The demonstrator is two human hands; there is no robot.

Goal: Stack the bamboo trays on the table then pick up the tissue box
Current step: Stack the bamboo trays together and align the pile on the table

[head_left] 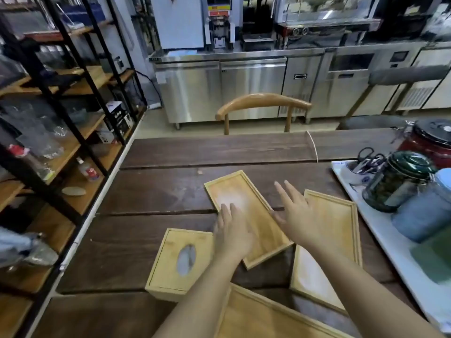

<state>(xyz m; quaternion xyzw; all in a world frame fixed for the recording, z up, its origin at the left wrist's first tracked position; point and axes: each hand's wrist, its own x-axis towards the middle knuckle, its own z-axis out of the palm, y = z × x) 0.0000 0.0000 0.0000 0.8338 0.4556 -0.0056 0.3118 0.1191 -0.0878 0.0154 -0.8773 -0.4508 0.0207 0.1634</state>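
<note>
Three bamboo trays lie apart on the dark wooden table (170,191). The middle tray (234,189) lies at a slant; my left hand (231,232) hovers over its near half, fingers spread, holding nothing. A second tray (339,220) lies to the right, and my right hand (297,213) is stretched out open over its left rim. The third tray (256,318) sits at the near edge, partly under my forearms. A bamboo tissue box (175,262) with an oval slot stands left of my left hand.
A white tray (395,252) at the right carries a green-lidded glass jar (400,179), a cup with scissors (358,172) and blue containers. A red pot (429,140) stands behind. A wooden chair (263,103) faces the far edge. Black shelving (61,123) lines the left.
</note>
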